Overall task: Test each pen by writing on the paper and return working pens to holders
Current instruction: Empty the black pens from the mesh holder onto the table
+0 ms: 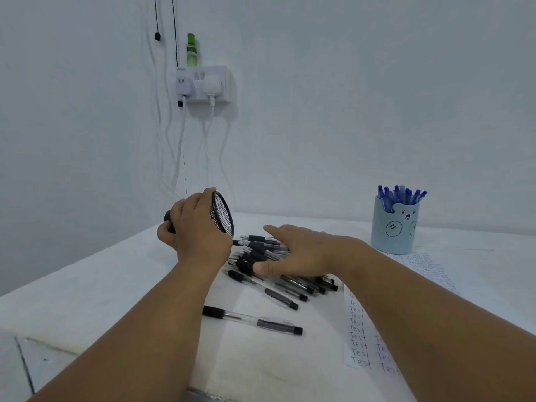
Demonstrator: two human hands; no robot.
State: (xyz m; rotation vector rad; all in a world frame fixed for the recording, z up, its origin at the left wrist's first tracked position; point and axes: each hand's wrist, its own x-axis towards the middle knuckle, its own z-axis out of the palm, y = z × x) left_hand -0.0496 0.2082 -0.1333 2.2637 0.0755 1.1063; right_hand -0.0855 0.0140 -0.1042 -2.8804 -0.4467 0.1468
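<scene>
Left hand (195,224) up off the tabletop (87,285), fingers and thumb curled round a black mesh pen holder (222,216) tipped onto its side, open mouth facing right toward the pile. Left forearm running up from the lower left, wrist bent slightly, knuckles toward the camera.

Right hand (293,250) flat and spread, palm down, fingers straight and pointing left, resting on top of the heap of black pens (272,274). Thumb stretched out along the near edge of the heap. Gripping nothing, just pressing on the pile. Right forearm coming in long from the lower right corner.

Black pens lying jumbled just right of the tipped holder, mostly angled from upper left to lower right, clear barrels and dark grips. One single black pen (251,320) lying apart, nearer the camera, between the two forearms.

Sheet of paper (365,338) on the right, partly under the right forearm, filled with rows of the handwritten word "Test". Behind it, well apart from the hands, a light blue bear-faced cup (396,227) standing upright, full of blue pens (401,194).

On the wall, a socket block (203,85) with plugs and white cables hanging down, a green bottle (192,50) on top.
</scene>
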